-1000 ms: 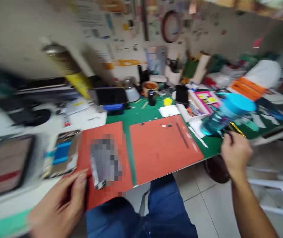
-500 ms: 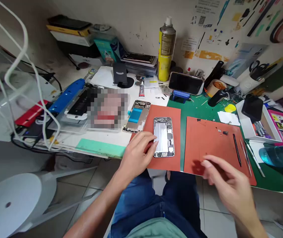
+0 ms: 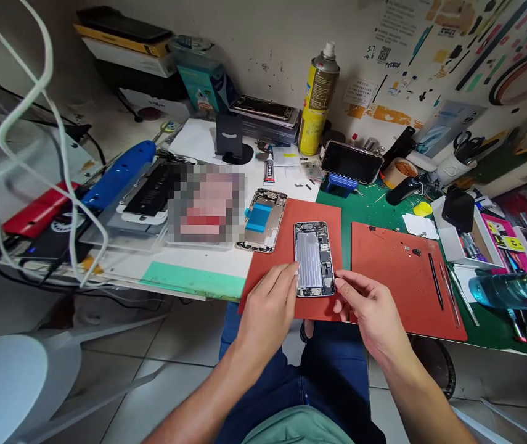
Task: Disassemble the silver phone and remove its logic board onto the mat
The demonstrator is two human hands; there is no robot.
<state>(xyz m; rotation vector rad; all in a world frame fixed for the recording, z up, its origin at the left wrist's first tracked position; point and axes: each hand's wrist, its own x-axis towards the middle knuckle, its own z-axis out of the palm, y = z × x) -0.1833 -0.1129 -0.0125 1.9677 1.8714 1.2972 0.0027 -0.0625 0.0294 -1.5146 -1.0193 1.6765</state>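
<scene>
An opened phone frame with silvery strips and exposed circuit parts lies on the left red-brown mat. My left hand rests at its lower left edge, the fingers pressed together against the side. At the lower right edge is my right hand, its thumb and index finger close together at the phone's side. Both hands touch or nearly touch the phone from opposite sides. A second phone housing with a blue patch sits just beyond the mat's upper left.
On the right mat lie a black stick tool, tweezers and tiny parts. A yellow spray can and a propped phone stand behind. A blue bottle is at right.
My right hand has moved left from the right mat to the phone's right edge. My left hand stays at the phone's left side, and the view has shifted slightly.
</scene>
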